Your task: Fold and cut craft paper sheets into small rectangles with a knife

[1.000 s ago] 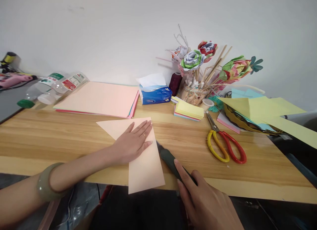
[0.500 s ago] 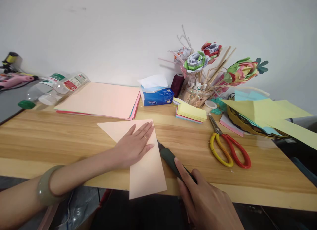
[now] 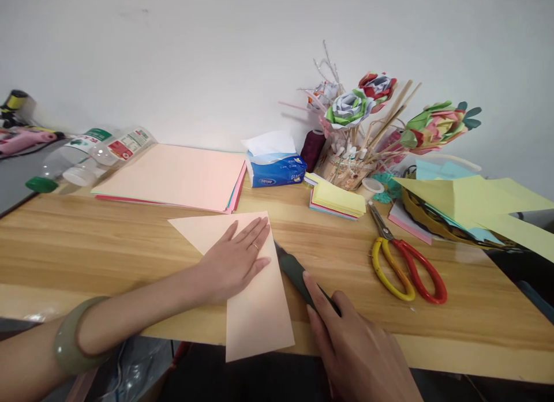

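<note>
A pale peach sheet of paper (image 3: pixel 259 324), folded into an angular shape, lies on the table with its lower end jutting past the front edge. My left hand (image 3: pixel 236 258) rests flat on it, fingers stretched out near its top right corner. In my right hand (image 3: pixel 355 344) is a dark green utility knife (image 3: pixel 298 275), its handle gripped with the index finger along the top. The knife's tip sits right beside the paper's right edge; whether it touches the paper I cannot tell.
Scissors (image 3: pixel 404 266) with yellow and red handles lie to the right. Behind are a stack of coloured paper (image 3: pixel 173 174), a tissue pack (image 3: pixel 277 168), sticky notes (image 3: pixel 337 199) and a jar of paper flowers (image 3: pixel 346 168). Plastic bottles (image 3: pixel 90 157) lie at left, a paper-filled basket (image 3: pixel 428 214) at right.
The view has shifted slightly, so the scissors and flowers appear farther right and the paper a little lower. Both hands keep the same pose on the paper and the knife.
</note>
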A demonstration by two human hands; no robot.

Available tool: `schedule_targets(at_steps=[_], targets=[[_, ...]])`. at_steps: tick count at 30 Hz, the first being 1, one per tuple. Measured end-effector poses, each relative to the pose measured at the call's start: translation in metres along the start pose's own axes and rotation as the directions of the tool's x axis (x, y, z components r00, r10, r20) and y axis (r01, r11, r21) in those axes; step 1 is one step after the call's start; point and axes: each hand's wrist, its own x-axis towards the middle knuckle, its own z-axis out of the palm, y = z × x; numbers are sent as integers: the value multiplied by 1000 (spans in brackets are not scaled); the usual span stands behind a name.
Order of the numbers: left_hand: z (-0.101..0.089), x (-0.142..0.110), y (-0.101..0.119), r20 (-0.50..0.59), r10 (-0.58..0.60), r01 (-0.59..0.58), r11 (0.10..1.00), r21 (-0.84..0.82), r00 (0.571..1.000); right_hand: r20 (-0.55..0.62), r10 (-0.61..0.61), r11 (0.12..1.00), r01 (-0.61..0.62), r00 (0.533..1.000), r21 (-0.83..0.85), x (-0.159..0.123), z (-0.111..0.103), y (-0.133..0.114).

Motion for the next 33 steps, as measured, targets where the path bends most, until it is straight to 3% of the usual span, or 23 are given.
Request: schedule_targets(at_steps=[19, 33], targets=[[7, 0, -1, -52, 5, -4, 1000, 24, 999, -3, 52, 999, -52, 999, -3, 27, 6, 0], [7, 1, -1, -70, 8, -8, 1000, -7, 998, 110, 88, 996, -88, 990, -4, 54, 7, 5]])
